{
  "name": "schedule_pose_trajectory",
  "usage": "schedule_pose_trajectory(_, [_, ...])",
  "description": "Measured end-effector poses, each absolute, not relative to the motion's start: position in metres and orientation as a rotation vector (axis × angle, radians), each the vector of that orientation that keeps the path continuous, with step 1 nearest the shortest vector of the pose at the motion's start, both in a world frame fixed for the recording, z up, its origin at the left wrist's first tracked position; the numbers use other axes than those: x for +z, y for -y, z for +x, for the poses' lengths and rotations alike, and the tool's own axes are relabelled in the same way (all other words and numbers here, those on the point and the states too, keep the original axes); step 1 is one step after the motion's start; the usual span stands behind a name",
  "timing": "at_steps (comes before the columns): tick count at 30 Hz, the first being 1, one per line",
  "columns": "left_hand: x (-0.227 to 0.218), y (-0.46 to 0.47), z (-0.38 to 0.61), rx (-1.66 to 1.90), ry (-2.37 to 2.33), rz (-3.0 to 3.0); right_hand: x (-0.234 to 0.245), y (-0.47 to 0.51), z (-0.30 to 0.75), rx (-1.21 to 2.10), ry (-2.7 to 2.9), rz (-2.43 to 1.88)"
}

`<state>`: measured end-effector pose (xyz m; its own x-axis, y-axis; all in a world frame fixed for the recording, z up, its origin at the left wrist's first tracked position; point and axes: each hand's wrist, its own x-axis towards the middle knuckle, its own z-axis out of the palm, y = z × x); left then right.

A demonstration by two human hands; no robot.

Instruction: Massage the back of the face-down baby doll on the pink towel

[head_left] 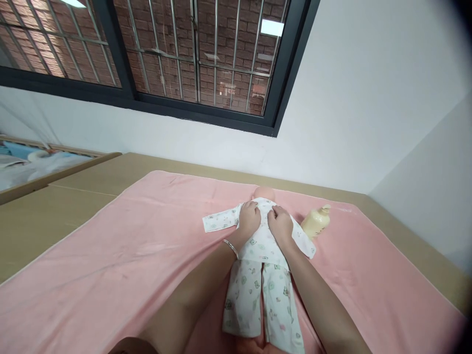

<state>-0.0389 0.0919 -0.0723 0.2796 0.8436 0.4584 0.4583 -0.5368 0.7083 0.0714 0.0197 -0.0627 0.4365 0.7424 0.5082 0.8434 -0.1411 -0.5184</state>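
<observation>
A baby doll (264, 193) lies stretched out on a pink sheet (165, 216), its head away from me and its feet near the bottom edge. It wears a white printed shirt (261, 248) and matching trousers (245, 295). My left hand (250, 219), with a bangle on the wrist, rests at the left of the shirt's upper part with fingers curled on the cloth. Opposite it, my right hand (280, 223) is closed on the right part, thumb bent inward. Fingertips are partly hidden. Both sleeves spread outward.
A cream bottle (316, 222) lies tilted beside the doll's right-hand sleeve. The sheet covers a wooden table (88, 179) against a white wall (332, 123). Above is a dark-framed barred window (206, 120). At far left sits a wood-edged tray (62, 169) with plastic-wrapped items.
</observation>
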Motion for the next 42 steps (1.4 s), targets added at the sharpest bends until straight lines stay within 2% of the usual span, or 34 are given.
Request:
schedule_pose_trajectory(5, [-0.072, -0.093, -0.041, 1.067, -1.181, 2.287, -0.064, -0.026, 0.080, -0.260, 1.437, -1.941])
schedule_pose_trajectory(10, [-0.072, -0.094, -0.041, 1.000, -1.175, 2.373, -0.069, -0.033, 0.094, -0.154, 1.601, -1.923])
schedule_pose_trajectory(19, [-0.072, -0.094, -0.045, 1.128, -1.017, 2.322, -0.072, -0.031, 0.097, -0.141, 1.708, -1.733])
schedule_pose_trajectory(26, [-0.070, -0.086, -0.044, 1.258, -1.081, 2.307, -0.067, -0.020, 0.081, -0.195, 1.456, -1.770])
schedule_pose_trajectory(32, [-0.071, -0.088, -0.043, 1.169, -1.199, 2.298, -0.070, -0.025, 0.085, -0.184, 1.455, -1.845])
schedule_pose_trajectory(42, [-0.071, -0.096, -0.044, 1.097, -1.007, 2.391, -0.073, -0.033, 0.097, -0.138, 1.719, -1.739])
